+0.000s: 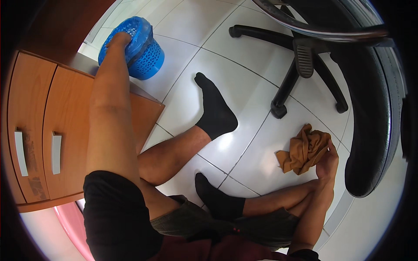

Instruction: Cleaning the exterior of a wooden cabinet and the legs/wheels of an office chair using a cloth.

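Note:
At the upper left stands a blue plastic wastebasket [150, 63] with a lattice wall and a blue bag liner [141, 32] over its rim. My left arm stretches out to it, and my left hand [118, 40] is closed at the rim; its fingertips are partly hidden. Over at the right, a crumpled brown cloth [302, 150] is against the fingers of my right hand [328, 163]. The fingers curl at the cloth's right edge and grip it just over the floor.
Wooden drawers [69, 139] with metal handles stand at the left. A black office chair [374, 108] takes up the right side, its wheeled base [285, 87] on the white tiles [244, 82]. My legs, in black socks [215, 106], are bent on the floor. Something pink [72, 226] lies low left.

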A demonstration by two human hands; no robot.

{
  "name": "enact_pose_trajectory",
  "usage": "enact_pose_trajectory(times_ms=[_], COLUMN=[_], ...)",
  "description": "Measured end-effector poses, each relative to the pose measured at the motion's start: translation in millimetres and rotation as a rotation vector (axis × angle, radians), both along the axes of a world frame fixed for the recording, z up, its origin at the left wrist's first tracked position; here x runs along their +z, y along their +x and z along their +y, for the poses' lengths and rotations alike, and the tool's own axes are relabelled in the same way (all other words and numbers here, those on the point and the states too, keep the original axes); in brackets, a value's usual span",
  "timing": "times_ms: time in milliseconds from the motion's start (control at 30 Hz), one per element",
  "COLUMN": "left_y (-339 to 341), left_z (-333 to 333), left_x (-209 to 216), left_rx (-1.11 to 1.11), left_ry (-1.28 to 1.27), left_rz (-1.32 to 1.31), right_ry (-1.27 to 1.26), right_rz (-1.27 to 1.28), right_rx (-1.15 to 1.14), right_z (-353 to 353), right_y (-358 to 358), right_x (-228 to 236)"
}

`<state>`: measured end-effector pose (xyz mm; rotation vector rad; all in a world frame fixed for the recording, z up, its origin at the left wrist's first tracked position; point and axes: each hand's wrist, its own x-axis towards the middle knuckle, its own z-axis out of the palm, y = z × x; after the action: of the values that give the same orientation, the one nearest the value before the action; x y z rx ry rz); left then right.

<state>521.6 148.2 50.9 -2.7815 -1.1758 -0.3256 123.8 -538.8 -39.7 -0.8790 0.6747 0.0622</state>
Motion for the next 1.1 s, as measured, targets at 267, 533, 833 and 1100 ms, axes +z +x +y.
enact_pose_trajectory(times_ms=[267,533,833,1100], left_y=[-31,-131,-294,-310], left_z=[-85,-210,-314,-314], left_x=[27,-40,-129,-109], left_rx=[-0.112,-0.943,-0.642,-0.612], left_ry=[-0.084,-0.142,-0.761,-0.676], left_rz=[0.010,-0.276,0.101,0.400], right_ry=[-0.048,-1.201,-1.930,-1.393], right_rz=[-0.032,-0.127,-0.030,-0.540], right_rx=[-0.041,0.470,1.010,0.095], right_z=[-15,-12,31,91], right_y=[-7,-9,-17,68], right_x=[-17,-50,-70,-7])
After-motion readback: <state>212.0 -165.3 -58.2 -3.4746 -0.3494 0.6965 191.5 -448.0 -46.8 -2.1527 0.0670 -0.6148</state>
